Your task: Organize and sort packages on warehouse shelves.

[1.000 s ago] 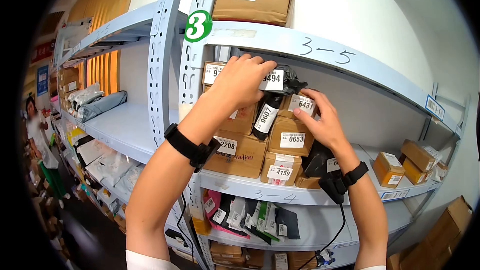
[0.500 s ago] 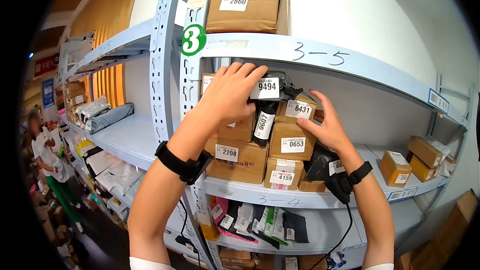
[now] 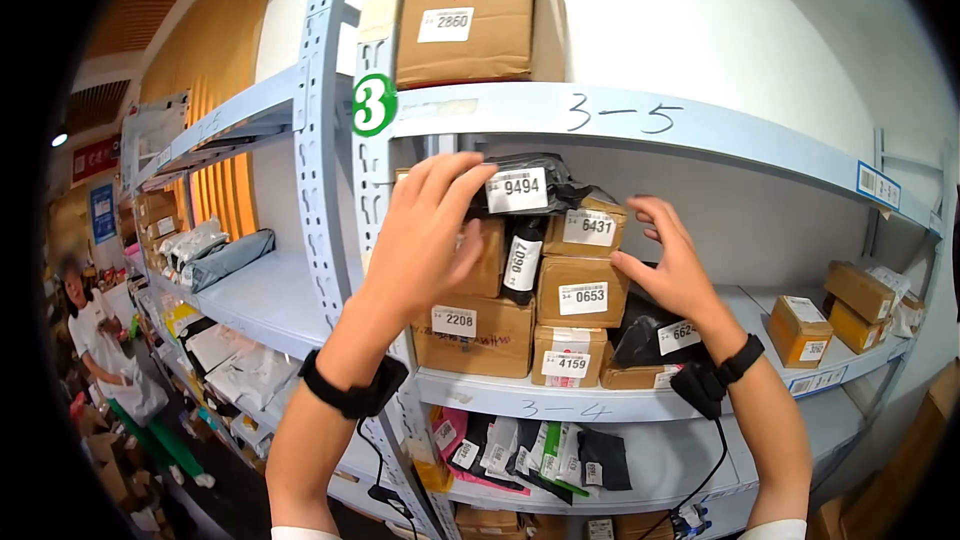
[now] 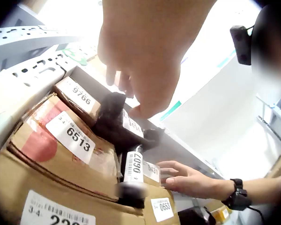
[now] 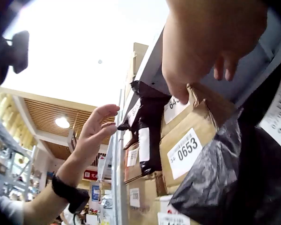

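Note:
A black bag labelled 9494 point(image 3: 517, 190) lies on top of the stacked parcels on shelf 3-4. The left hand point(image 3: 425, 230) is just left of it, fingers loosely bent and holding nothing. At the right side of the box labelled 6431 point(image 3: 589, 228) is the right hand point(image 3: 675, 265), relaxed, its thumb near the box's lower right corner; whether it touches is unclear. Between the boxes a black parcel labelled 9607 point(image 3: 521, 262) stands upright. Under 6431 sits the box 0653 point(image 3: 583, 298). The left wrist view shows boxes 9766 point(image 4: 77, 96) and 6513 point(image 4: 71, 136) on the left.
A large box labelled 2860 point(image 3: 465, 30) stands on the shelf above. Box 2208 point(image 3: 470, 340), box 4159 point(image 3: 567, 355) and a black bag point(image 3: 640, 330) form the lower row. Small boxes point(image 3: 800, 332) sit further right. A person point(image 3: 110, 360) stands at the far left.
The left hand has come off the 9494 bag and moved left. The right hand has shifted slightly off box 6431. The head view has tilted up, so the shelves appear lower.

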Available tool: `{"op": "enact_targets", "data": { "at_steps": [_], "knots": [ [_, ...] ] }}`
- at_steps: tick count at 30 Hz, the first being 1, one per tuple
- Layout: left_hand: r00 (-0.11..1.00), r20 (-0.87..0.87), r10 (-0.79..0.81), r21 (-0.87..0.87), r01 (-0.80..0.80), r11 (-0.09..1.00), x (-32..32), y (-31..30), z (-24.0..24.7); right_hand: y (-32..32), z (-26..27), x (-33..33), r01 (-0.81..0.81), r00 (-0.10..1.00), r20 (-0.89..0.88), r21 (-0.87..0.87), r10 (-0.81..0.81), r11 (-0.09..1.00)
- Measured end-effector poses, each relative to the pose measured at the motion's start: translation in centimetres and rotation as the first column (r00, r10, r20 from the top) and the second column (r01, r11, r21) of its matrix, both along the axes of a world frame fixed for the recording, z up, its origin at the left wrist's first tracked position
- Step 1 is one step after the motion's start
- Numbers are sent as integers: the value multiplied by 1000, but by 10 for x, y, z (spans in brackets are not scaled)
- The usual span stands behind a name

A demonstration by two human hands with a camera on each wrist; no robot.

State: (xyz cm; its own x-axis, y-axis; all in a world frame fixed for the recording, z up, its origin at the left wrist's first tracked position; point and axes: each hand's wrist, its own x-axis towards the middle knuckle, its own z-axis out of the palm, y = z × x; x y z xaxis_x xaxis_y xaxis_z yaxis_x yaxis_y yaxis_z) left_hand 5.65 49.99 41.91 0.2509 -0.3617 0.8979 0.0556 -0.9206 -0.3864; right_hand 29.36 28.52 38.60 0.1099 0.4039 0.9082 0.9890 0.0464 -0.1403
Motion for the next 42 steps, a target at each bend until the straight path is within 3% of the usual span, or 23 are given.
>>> {"op": "enact_targets", "data": {
  "at_steps": [2, 4, 6, 8, 12, 15, 18, 19, 21, 26, 29, 31, 36, 38, 39, 41, 42],
  "knots": [
    [976, 64, -210, 77, 205, 976, -6, -1, -17, -25, -20, -2, 32, 979, 197, 94, -50, 995],
    [946, 26, -322, 26, 322, 947, -14, -18, -45, -54, -49, -9, 60, 928, 359, 105, -94, 993],
    [939, -83, -333, -20, 332, 943, -19, -29, -76, -80, -86, -15, 76, 917, 388, 54, -91, 996],
    [914, -173, -367, -21, 369, 929, -14, -47, -95, -123, -112, -22, 138, 935, 350, -226, -52, 964],
    [857, -367, -362, -65, 365, 929, 12, -99, -119, -188, -142, -11, 238, 955, 250, -328, -159, 914],
    [825, -423, -374, -100, 368, 924, 40, -154, -127, -238, -141, 17, 241, 965, 154, -190, -214, 952],
    [771, -468, -432, -217, 374, 902, 78, -218, -139, -291, -142, 56, 390, 909, 117, 92, -399, 916],
    [760, -465, -454, -256, 376, 891, 96, -241, -144, -308, -143, 70, 380, 914, 115, 87, -389, 921],
    [714, -505, -485, -326, 363, 873, 129, -281, -148, -347, -143, 97, 474, 880, -50, 174, -473, 863],
    [738, -460, -494, -348, 362, 865, 213, -366, -143, -447, -131, 171, 614, 772, -68, 336, -632, 714],
    [832, -385, -398, -423, 224, 878, 246, -401, -138, -494, -126, 222, 617, 781, -230, 430, -581, 659],
    [853, -372, -367, -469, 168, 867, 266, -416, -138, -516, -129, 253, 519, 814, -501, 399, -294, 756],
    [912, -311, -268, -475, 95, 875, 316, -451, -142, -522, -120, 267, 445, 808, -563, 390, -174, 806],
    [949, -307, -79, -344, -33, 938, 334, -457, -144, -519, -112, 265, 612, 778, -349, 239, -522, 754],
    [946, -320, -54, -344, -63, 937, 342, -456, -145, -513, -110, 261, 607, 781, -352, 234, -516, 760],
    [942, -334, -24, -352, -101, 930, 356, -452, -149, -499, -98, 245, 853, 522, -151, 91, -840, 514],
    [939, -343, 6, -364, -139, 921, 361, -444, -152, -498, -94, 247, 837, 547, -148, 85, -824, 540]
  ]
}}
